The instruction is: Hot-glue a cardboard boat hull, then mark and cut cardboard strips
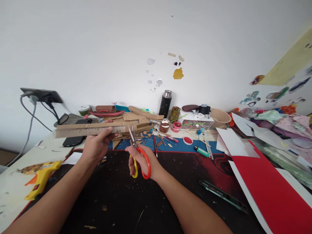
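Observation:
My left hand (98, 143) grips a long cardboard strip (80, 126) and holds it up level above the table. Along the strip's near side runs a clear, shiny band (73, 132) that looks like tape or plastic, with small print near its right end. My right hand (143, 159) has its fingers through the handles of a pair of scissors (133, 139), one handle red and one yellow. The scissor blades point up and stand slightly parted by the strip's right end. Whether they touch the cardboard I cannot tell. Behind the hands lies a heap of cut cardboard pieces (142, 114).
A yellow glue gun (43, 178) lies at left, near a black phone (73, 140). Along the wall stand a black flask (165, 104) and paint jars (164, 125). At right are a cutter knife (223, 195), a green lighter (201, 151) and red paper (275, 188). Scraps dot the dark mat (117, 201).

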`<state>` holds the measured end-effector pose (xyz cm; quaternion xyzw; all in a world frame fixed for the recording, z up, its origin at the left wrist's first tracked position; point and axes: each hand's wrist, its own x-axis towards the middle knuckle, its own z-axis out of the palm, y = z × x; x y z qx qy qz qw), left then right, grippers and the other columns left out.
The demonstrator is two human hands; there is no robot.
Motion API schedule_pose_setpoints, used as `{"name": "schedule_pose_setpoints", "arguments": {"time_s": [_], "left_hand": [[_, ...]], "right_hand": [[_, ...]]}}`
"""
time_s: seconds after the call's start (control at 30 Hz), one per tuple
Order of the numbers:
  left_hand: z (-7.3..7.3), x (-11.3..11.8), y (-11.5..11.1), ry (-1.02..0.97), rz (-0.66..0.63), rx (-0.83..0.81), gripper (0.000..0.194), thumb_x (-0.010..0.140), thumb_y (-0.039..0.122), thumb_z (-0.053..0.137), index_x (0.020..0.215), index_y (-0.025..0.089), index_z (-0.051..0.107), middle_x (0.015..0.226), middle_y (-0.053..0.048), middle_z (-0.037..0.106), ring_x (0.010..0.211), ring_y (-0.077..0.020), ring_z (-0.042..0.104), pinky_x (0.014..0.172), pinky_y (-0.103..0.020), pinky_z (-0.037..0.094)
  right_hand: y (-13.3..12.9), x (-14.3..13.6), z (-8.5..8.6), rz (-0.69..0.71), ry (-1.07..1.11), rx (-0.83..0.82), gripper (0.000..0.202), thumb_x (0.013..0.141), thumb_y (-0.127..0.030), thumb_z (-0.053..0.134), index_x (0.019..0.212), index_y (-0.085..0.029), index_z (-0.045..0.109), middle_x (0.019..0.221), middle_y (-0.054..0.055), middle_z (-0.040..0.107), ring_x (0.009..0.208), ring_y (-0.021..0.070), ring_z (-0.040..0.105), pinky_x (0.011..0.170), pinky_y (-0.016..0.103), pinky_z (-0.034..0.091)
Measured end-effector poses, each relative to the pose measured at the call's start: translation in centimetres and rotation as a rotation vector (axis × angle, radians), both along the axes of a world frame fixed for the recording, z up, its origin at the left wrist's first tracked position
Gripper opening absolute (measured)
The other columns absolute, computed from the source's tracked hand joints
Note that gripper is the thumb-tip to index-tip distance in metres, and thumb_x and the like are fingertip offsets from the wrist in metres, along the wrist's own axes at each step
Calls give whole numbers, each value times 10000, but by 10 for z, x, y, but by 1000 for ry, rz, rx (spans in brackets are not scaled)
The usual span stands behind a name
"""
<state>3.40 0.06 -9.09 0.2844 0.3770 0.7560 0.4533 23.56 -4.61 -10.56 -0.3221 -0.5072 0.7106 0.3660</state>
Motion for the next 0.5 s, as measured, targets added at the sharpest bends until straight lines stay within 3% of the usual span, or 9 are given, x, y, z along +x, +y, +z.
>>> {"name": "schedule_pose_setpoints", "arguments": {"time_s": [0.2, 0.5], "left_hand": [[2, 1, -2, 14, -16, 12, 358, 575, 208, 1038, 794, 163, 759, 856, -43, 829, 759, -193, 761, 573, -239, 646], [-1, -1, 0, 34, 1, -1, 298, 603, 219, 1006, 753, 204, 750, 822, -5, 812, 741, -190, 745, 596, -277, 666]], "right_hand": [[3, 1, -1, -31, 17, -22, 779, 787, -925, 781, 1066, -220, 601, 656, -56, 658, 446, 173, 651, 426, 272, 507], [1, 1, 2, 0, 0, -14, 778, 776, -941, 776, 998, -219, 592, 651, -54, 652, 451, 158, 648, 450, 269, 521]]}}
